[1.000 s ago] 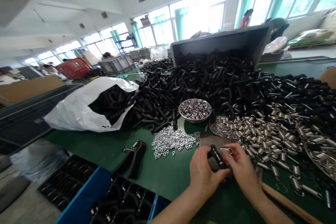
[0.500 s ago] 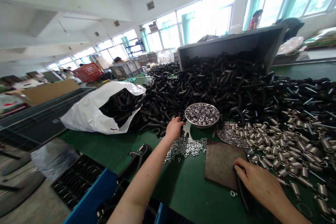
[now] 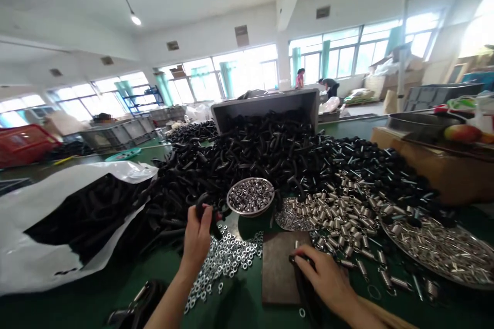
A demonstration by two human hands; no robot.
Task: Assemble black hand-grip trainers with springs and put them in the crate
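Black plastic-looking parts everywhere on my feed: one big heap (image 3: 247, 154), way too many to count. Left hand (image 3: 198, 231) is closed around one dark part (image 3: 216, 230) at the heap's near edge, above loose nuts (image 3: 231, 254), dozens of them. Right hand (image 3: 328, 277) has its fingers pinched on one long black piece (image 3: 306, 295), at the right edge of one metal plate (image 3: 280, 272). One single nut (image 3: 302, 312) lies just below that plate. Stuff in the way: one filled bowl (image 3: 250, 214) right beside my left hand, and one tipped grey crate (image 3: 241, 112) walling off the back. Springs (image 3: 335, 213), loads, sit right of the plate, then one tray (image 3: 422, 266). Left side's hogged by one white bag (image 3: 27, 247). Two people by the far right windows.
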